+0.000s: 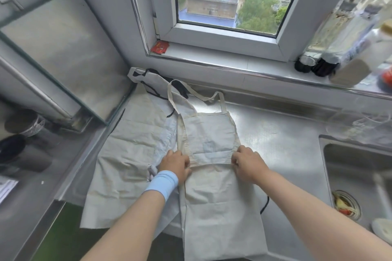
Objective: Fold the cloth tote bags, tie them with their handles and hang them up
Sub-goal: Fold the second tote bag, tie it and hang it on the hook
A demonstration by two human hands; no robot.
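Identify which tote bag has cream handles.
The narrow front bag that the left hand and right hand hold; the other handles behind it are black.

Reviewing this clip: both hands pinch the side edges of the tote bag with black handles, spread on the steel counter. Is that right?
One error: in the head view the left hand and right hand pinch the tote bag with cream handles. The tote bag with black handles lies further left on the steel counter.
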